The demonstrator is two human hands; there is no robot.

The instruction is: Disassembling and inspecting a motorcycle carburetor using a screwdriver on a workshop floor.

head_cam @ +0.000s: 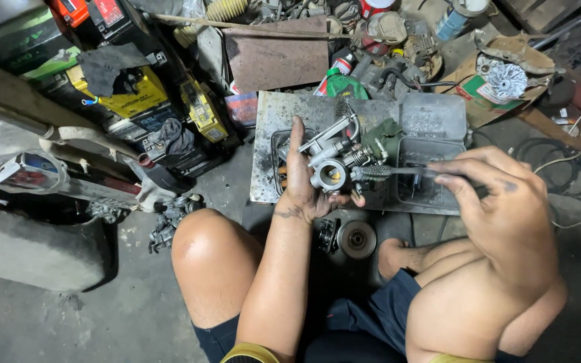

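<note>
1. Gripping a metal carburetor from the left, the left hand holds it above a grimy steel plate.
2. The right hand pinches a brush, its bristles touching the carburetor's right side.

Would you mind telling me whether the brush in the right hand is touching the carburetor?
Touching: the head view shows the brush bristles meeting the carburetor body, held in the left hand.

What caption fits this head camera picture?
Left hand holds a silver metal carburetor; right hand brushes it with a dark toothbrush.
</note>
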